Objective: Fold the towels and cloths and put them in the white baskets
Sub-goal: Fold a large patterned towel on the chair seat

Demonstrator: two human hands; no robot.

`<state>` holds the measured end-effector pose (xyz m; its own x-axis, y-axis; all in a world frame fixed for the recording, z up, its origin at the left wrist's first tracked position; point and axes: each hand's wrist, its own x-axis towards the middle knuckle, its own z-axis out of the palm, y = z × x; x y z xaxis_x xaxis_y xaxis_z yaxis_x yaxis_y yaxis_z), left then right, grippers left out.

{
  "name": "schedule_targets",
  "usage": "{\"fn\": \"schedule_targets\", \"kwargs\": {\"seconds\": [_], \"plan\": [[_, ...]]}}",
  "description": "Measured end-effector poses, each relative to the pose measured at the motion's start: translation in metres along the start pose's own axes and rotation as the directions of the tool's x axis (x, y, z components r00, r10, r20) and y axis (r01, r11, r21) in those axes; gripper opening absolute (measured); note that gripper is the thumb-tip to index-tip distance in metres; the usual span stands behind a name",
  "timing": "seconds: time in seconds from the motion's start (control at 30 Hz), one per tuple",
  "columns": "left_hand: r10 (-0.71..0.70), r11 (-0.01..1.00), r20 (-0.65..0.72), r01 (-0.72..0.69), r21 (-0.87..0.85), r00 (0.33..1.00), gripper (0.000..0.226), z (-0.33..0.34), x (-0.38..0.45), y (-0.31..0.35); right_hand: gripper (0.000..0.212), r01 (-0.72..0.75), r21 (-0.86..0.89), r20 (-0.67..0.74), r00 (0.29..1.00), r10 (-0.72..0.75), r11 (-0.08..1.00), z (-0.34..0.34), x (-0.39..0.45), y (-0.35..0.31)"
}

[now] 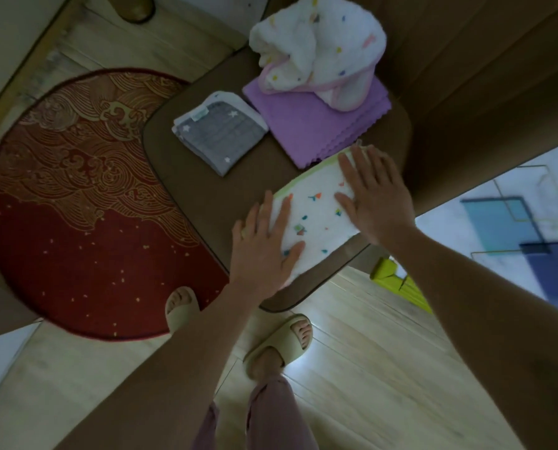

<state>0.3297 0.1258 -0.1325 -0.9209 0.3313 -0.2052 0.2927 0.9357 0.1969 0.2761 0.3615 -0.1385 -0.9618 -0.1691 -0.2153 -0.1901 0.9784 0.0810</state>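
A folded white towel with a green edge and small coloured specks (318, 212) lies on the near corner of a brown cushioned seat (206, 196). My left hand (264, 245) lies flat on its near left end, fingers straight. On its right end my right hand (373, 196) presses flat. Farther back are a folded grey cloth with white stars (220, 131), a folded purple cloth (316, 125) and, on the purple one, a crumpled white towel with pink trim (320, 50). No white basket is in view.
A round red rug with gold wave patterns (86, 203) covers the wooden floor to the left. My feet in slippers (284, 342) stand just before the seat. A yellow-green object (398, 280) sits on the floor at the right, beside a pale rug with blue shapes (511, 222).
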Motion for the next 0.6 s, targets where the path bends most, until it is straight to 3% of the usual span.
{"fn": "schedule_targets", "kwargs": {"seconds": [0.1,0.2,0.33,0.4,0.47,0.53,0.6], "plan": [[-0.011,1.0,0.047,0.011,0.004,0.999,0.075,-0.002,-0.005,0.012,0.067,-0.044,-0.097,0.076,0.996,0.051,0.994,-0.015,0.001,0.02],[0.009,1.0,0.03,-0.009,-0.01,1.0,0.07,-0.015,0.001,0.007,0.069,-0.136,-0.044,0.074,0.987,0.14,0.99,-0.031,0.001,0.028],[0.069,0.996,-0.099,-0.073,-0.042,0.993,0.056,-0.052,0.041,-0.014,0.058,-0.197,0.134,-0.013,0.98,0.201,0.971,-0.064,0.011,0.023],[0.076,0.99,-0.105,-0.088,-0.109,0.992,0.052,-0.074,0.073,-0.025,0.043,-0.182,0.266,-0.035,0.979,0.198,0.947,-0.081,0.027,0.016],[0.085,0.974,-0.107,-0.106,-0.201,0.991,0.053,-0.095,0.107,-0.033,0.042,-0.144,0.356,-0.099,0.977,0.19,0.923,-0.096,0.045,0.011],[0.097,0.953,-0.143,-0.133,-0.273,0.985,0.045,-0.114,0.142,-0.039,0.042,-0.118,0.388,-0.181,0.963,0.201,0.914,-0.107,0.064,0.006],[0.089,0.927,-0.155,-0.139,-0.349,0.984,0.036,-0.124,0.173,-0.043,0.025,-0.087,0.389,-0.312,0.924,0.22,0.917,-0.115,0.08,-0.001]]}}
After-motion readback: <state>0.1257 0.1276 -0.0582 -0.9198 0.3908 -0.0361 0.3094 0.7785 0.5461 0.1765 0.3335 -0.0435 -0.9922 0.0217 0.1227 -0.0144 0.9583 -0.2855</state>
